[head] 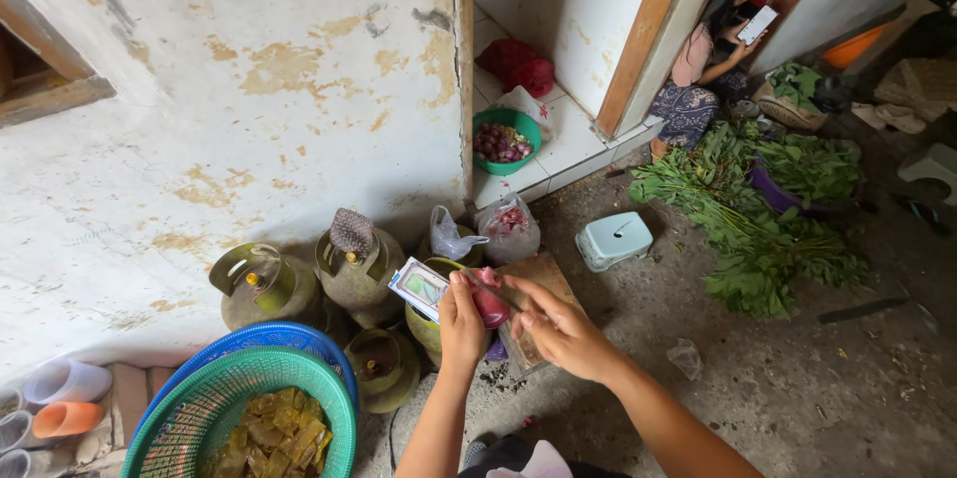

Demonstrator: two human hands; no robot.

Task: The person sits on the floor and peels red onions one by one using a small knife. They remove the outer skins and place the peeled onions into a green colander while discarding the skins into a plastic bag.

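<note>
My left hand (461, 323) grips a small flat packet (420, 288) with a white and green face, together with a pink-red wrapper or cloth (488, 301). My right hand (558, 328) has its fingers closed on the right end of that pink piece. Both hands are held over a worn wooden board (543, 279) that lies on top of green gas cylinders (357, 274). What is inside the packet cannot be made out.
Green and blue baskets (214, 398) with yellowish leaf pieces sit at lower left beside plastic cups (65, 418). A green bowl of red shallots (504, 139) stands on the tiled step. A small pale stool (614, 239), a pile of leafy greens (768, 219) and a seated person (698, 79) are to the right.
</note>
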